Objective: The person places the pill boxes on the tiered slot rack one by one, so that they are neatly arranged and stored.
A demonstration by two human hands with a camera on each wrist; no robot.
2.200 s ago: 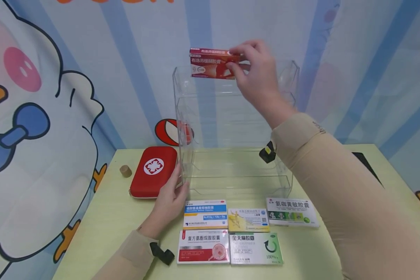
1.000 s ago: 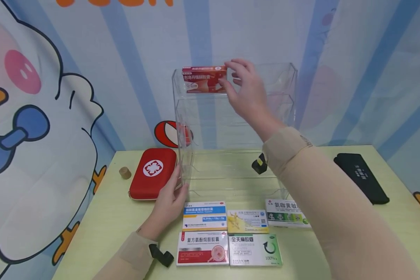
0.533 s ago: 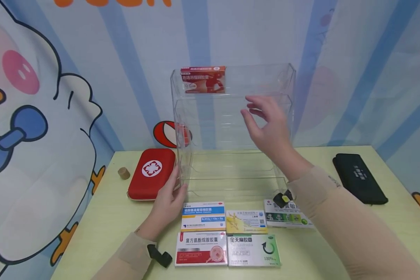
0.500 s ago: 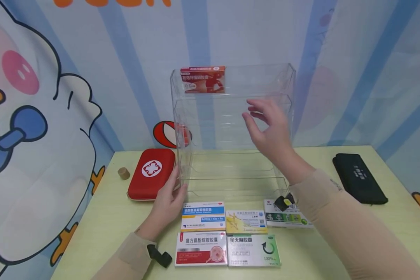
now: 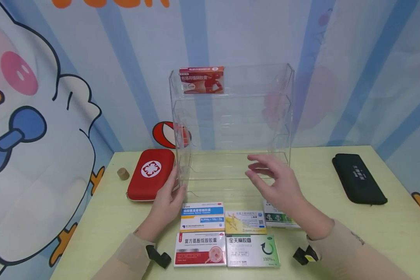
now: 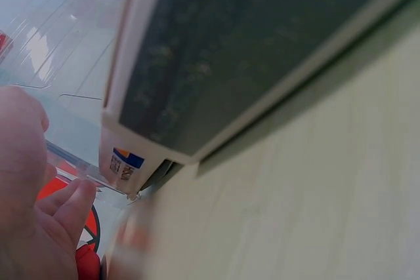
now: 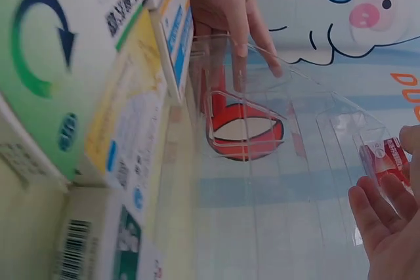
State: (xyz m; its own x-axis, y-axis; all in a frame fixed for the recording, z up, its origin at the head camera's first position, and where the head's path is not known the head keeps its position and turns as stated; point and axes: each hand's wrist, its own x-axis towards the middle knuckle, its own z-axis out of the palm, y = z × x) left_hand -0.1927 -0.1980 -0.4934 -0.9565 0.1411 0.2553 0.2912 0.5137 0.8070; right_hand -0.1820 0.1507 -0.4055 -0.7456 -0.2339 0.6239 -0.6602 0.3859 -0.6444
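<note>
A clear acrylic rack (image 5: 231, 179) with several tiers stands upright on the table. My left hand (image 5: 166, 204) rests against its lower left side; in the right wrist view those fingers (image 7: 261, 37) lie fairly straight along the clear wall. A red medicine box (image 5: 202, 80) sits in the top tier, at the left end. My right hand (image 5: 278, 184) hovers before the rack's lower right, thumb and fingers apart, holding nothing. Beneath it, a white and green medicine box (image 5: 280, 219) is partly hidden. Beside that lies a yellow and white box (image 5: 245, 222).
More medicine boxes lie in front: a blue and white box (image 5: 202, 216), a red and white box (image 5: 200, 249) and a green and white box (image 5: 253, 251). A red first-aid case (image 5: 150, 186) and a cork (image 5: 123, 174) are left, a black pouch (image 5: 359, 179) right.
My right hand has set the red medicine box in the top tier and let go. It has come down toward the boxes on the table. My left hand has stayed at the rack.
</note>
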